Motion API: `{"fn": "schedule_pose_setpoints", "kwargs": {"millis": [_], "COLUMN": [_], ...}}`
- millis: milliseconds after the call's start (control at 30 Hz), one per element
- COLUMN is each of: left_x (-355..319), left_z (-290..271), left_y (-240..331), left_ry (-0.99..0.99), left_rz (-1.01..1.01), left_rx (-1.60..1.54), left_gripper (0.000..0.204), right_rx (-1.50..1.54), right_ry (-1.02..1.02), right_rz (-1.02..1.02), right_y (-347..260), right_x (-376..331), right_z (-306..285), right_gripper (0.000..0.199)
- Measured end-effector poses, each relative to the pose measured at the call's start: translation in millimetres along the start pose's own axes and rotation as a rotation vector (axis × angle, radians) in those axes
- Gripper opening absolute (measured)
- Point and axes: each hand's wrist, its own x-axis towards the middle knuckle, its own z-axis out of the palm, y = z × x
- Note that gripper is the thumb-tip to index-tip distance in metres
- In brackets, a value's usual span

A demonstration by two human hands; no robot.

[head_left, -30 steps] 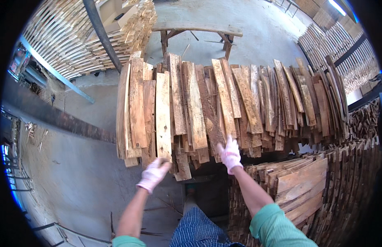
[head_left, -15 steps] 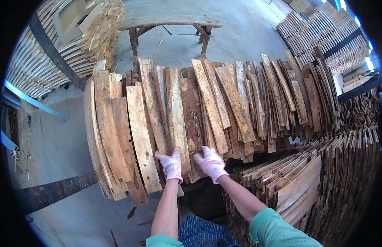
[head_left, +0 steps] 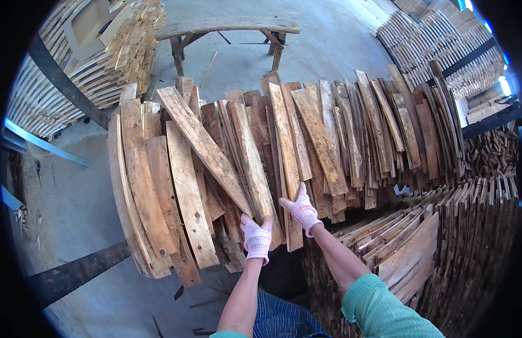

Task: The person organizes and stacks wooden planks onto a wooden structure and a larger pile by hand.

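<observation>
A long row of rough, weathered wooden planks [head_left: 323, 141] leans side by side before me. My left hand [head_left: 256, 238], in a pale knit glove with pink marks, is closed round the near end of a narrow plank [head_left: 252, 158]. A spotted plank [head_left: 207, 146] slants across the row, its lower end against that hand's fingers. My right hand [head_left: 302, 209], gloved alike, grips another plank [head_left: 293, 231] near its lower end, thumb on the left side and fingers on the right. The undersides of both grips are hidden.
Beyond the row stands a low wooden bench [head_left: 227, 27]. Stacked boards [head_left: 111, 73] with an open cardboard box [head_left: 92, 28] rise at far left. More plank stacks [head_left: 407, 259] stand close at right. A dark beam [head_left: 75, 270] juts in at left.
Both hands have moved right. The spotted plank has swung to a slant, its top going left. The narrow planks by my left hand have shifted right, and my right hand has closed on a plank.
</observation>
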Motion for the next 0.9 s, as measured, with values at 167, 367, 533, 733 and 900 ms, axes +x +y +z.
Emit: {"fn": "schedule_pose_setpoints", "kwargs": {"millis": [167,367,533,733,900], "left_x": [12,15,-33,-160,-141], "left_z": [39,26,-23,-144,-116], "left_y": [-9,-21,-56,-97,-117], "left_ry": [0.017,-0.054,-0.321,-0.626,-0.484], "left_rz": [0.004,0.11,-0.069,-0.044,-0.009], "left_rx": [-0.188,-0.392,-0.797,-0.659,-0.592], "left_gripper": [0.104,0.104,0.103,0.122,0.105], "right_rx": [0.346,0.635,0.941,1.365,1.448], "right_ry": [-0.094,-0.23,-0.347,-0.885,-0.471], "right_rz": [0.156,0.121,0.304,0.451,0.477], "right_y": [45,37,38,132,97], "right_x": [-11,-30,-108,-244,-225], "right_z": [18,-2,-11,26,69], "right_gripper": [0.117,0.099,0.091,0.066,0.072]}}
